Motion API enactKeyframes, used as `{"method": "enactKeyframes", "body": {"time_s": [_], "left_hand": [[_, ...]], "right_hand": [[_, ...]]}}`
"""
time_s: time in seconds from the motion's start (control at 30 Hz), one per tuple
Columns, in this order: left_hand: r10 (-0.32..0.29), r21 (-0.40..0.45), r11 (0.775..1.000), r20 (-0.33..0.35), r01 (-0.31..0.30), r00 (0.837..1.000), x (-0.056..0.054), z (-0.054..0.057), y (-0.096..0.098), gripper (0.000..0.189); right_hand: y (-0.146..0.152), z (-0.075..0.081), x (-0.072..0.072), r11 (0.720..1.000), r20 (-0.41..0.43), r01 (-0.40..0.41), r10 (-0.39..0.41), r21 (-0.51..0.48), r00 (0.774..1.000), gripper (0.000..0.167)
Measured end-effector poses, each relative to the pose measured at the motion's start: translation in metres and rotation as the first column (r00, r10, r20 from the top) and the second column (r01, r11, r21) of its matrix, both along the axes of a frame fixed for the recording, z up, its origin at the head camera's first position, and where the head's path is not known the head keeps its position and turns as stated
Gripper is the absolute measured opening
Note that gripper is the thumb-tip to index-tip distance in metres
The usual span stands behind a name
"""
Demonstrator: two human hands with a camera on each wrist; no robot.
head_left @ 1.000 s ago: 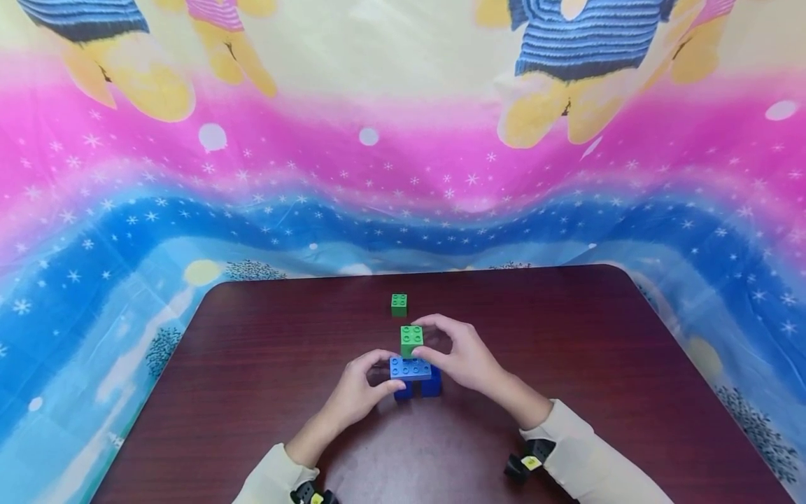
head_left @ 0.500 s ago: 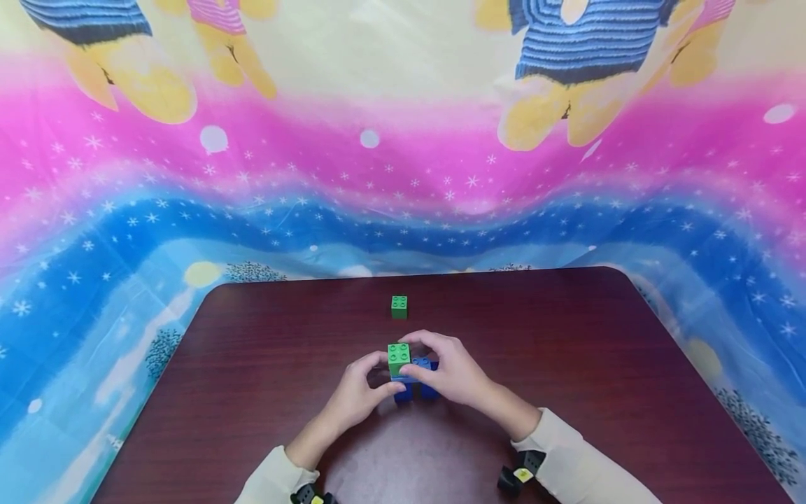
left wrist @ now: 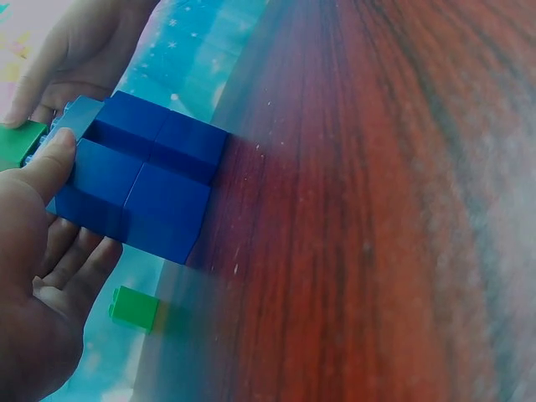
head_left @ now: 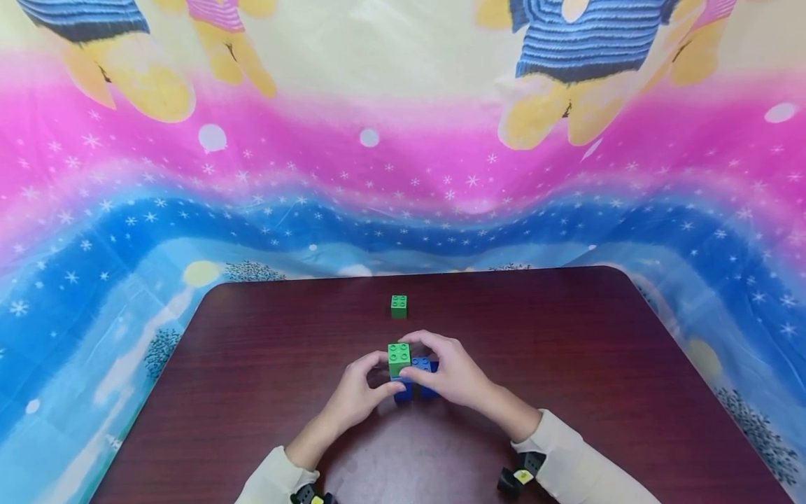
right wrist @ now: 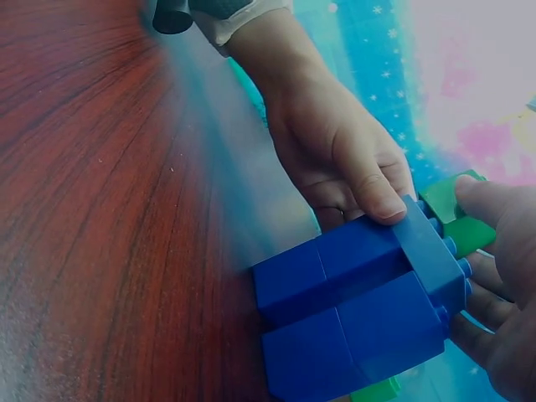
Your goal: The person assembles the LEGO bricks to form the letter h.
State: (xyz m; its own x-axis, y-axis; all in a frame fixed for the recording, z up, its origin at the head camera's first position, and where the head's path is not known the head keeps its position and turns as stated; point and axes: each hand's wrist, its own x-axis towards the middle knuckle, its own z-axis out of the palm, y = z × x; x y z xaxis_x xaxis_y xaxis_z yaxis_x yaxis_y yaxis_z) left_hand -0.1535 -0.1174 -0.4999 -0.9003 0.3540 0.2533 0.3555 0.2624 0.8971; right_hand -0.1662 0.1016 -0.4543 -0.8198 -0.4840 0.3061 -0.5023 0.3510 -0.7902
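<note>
Two columns of dark blue toy building bricks [left wrist: 159, 180] stand side by side on the table, bridged on top by a lighter blue brick [head_left: 420, 364]. My left hand [head_left: 357, 393] grips the left end of this build, its thumb on the near side of the lighter brick in the left wrist view. A green square brick [head_left: 399, 355] sits over the left half of the lighter brick, and my right hand [head_left: 462, 372] holds it between thumb and fingers. Bare studs show to its right. Whether the green brick is fully pressed down, I cannot tell.
A second green brick [head_left: 399, 306] stands farther back on the dark wooden table [head_left: 283, 336], behind the blue build. A patterned cloth [head_left: 378, 175] hangs beyond the table's far edge. Black wrist cameras [head_left: 519, 474] sit by both cuffs.
The right hand has brought its green brick left and down onto the left half of the lighter blue brick, then stayed there. The left hand has hardly moved.
</note>
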Motion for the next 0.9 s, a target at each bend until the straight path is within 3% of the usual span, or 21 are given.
{"method": "enactKeyframes", "body": {"time_s": [0.57,0.9], "left_hand": [[0.009,0.001,1.000,-0.051,-0.009,0.999,-0.0007,-0.0027,-0.0008,0.034],[0.008,-0.011,1.000,-0.048,-0.009,0.999,-0.0017,-0.0037,-0.0011,0.034]], "right_hand": [[-0.0032,-0.0060,0.0052,0.998,-0.067,0.009,-0.005,0.069,0.998,0.050],[-0.0038,-0.0098,0.0068,0.998,-0.077,0.034,-0.030,0.046,0.997,0.053]]}}
